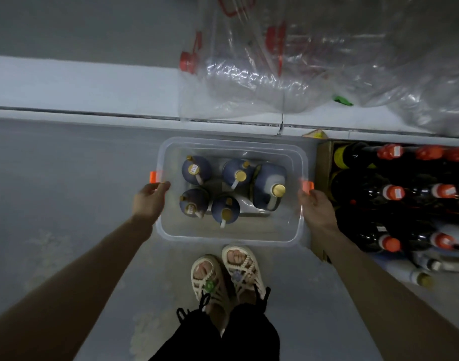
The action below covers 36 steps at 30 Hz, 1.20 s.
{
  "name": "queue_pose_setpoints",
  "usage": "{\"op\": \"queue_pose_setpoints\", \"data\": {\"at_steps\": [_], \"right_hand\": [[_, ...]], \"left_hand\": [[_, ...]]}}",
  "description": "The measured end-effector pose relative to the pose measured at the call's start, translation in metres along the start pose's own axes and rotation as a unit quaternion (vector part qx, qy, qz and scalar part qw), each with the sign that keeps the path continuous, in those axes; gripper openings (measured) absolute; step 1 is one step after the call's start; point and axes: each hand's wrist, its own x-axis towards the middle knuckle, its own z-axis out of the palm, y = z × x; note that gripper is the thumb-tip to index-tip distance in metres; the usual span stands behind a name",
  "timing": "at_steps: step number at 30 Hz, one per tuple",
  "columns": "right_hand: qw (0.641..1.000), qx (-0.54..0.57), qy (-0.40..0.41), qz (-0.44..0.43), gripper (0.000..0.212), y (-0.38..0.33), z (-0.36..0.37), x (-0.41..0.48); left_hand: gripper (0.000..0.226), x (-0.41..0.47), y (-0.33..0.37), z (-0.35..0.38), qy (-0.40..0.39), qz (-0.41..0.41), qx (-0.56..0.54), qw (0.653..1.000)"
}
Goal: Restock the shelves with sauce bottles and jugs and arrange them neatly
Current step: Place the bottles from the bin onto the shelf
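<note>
The left hand [150, 201] curls over the left rim of a clear bin [231, 239] just beside an orange clip [153, 177], and the right hand [315, 207] grips the right rim likewise; five dark gold-capped jugs [197, 169] stand upright inside, crowded toward the far end. The bin's right wall lies just beside a cardboard box [323, 162] of dark red-capped bottles [358, 188], its far rim near the white shelf [66, 84] edge, with open grey floor [66, 178] to the left; whether the bin rests on the floor cannot be told
</note>
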Motion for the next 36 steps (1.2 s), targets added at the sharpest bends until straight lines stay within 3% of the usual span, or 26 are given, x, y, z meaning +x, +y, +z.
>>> {"op": "queue_pose_setpoints", "data": {"at_steps": [5, 9, 12, 17, 24, 30, 36], "right_hand": [[0.999, 0.035, 0.000, -0.012, 0.043, -0.007, 0.002, -0.034], [0.998, 0.037, -0.014, -0.045, 0.032, -0.005, 0.022, -0.043], [0.996, 0.072, -0.037, -0.044, 0.029, -0.008, 0.044, -0.053], [0.992, 0.097, -0.066, -0.054, 0.040, -0.017, 0.090, -0.035], [0.989, 0.088, -0.105, -0.055, 0.038, -0.020, 0.145, 0.009], [0.985, 0.149, -0.082, -0.039, 0.024, -0.024, 0.167, 0.024], [0.984, 0.174, -0.032, -0.033, 0.032, -0.021, 0.171, 0.024]], "left_hand": [[0.013, -0.027, 0.004, 0.007, -0.050, 0.037, 0.019, 0.998], [0.016, -0.034, -0.005, 0.021, -0.091, 0.094, 0.039, 0.991], [0.006, -0.043, -0.010, 0.030, -0.118, 0.140, 0.076, 0.980], [0.016, -0.027, -0.021, 0.045, -0.102, 0.179, 0.090, 0.974], [0.029, 0.020, -0.034, 0.061, -0.113, 0.209, 0.081, 0.968], [0.025, 0.042, -0.038, 0.060, -0.096, 0.218, 0.057, 0.970], [0.019, 0.042, -0.042, 0.061, -0.105, 0.209, 0.044, 0.971]]}}
